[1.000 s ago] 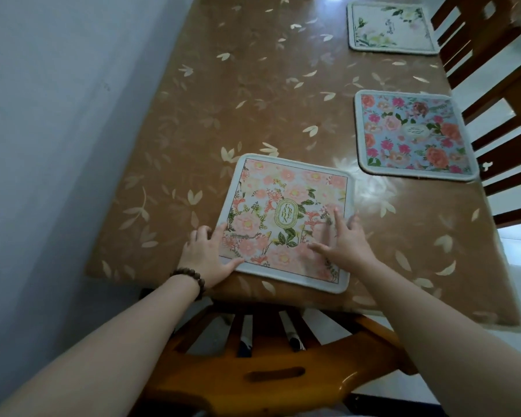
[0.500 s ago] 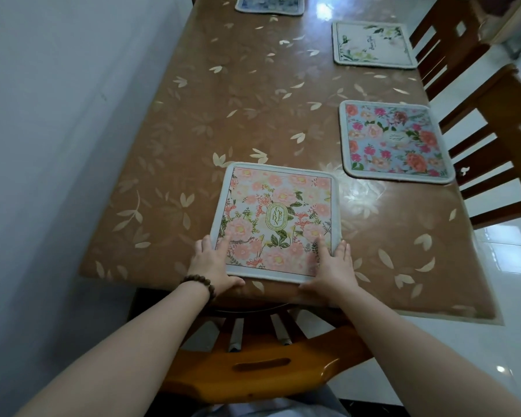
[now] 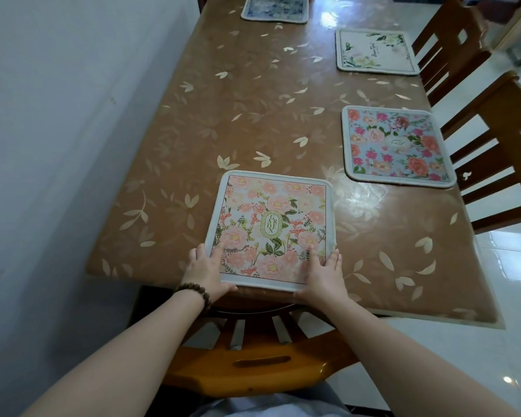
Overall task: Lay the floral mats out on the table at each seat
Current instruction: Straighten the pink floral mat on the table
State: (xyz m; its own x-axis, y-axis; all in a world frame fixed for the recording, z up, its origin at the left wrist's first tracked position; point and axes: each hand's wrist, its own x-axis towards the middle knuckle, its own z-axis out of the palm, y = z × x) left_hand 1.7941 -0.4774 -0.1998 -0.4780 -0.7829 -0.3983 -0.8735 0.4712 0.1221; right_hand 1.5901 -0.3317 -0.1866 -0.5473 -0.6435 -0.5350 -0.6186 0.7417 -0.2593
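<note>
Pink-floral mat (image 3: 271, 227) on brown leaf-patterned table (image 3: 223, 115).

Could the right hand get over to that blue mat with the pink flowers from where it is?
Probably yes. The right hand rests on the peach floral mat; only bare brown tablecloth lies between it and the blue pink-flowered mat.

The pink floral mat (image 3: 271, 227) with its green "GARDEN" oval lies flat and square at the near end of my table (image 3: 253, 115), its front edge at the table's edge. To my right lie a blue mat with pink roses (image 3: 396, 145) and, beyond it, a white mat with green leaves (image 3: 375, 52), both flat by the right edge. A dark blue mat (image 3: 275, 7) lies at the far end.
</note>
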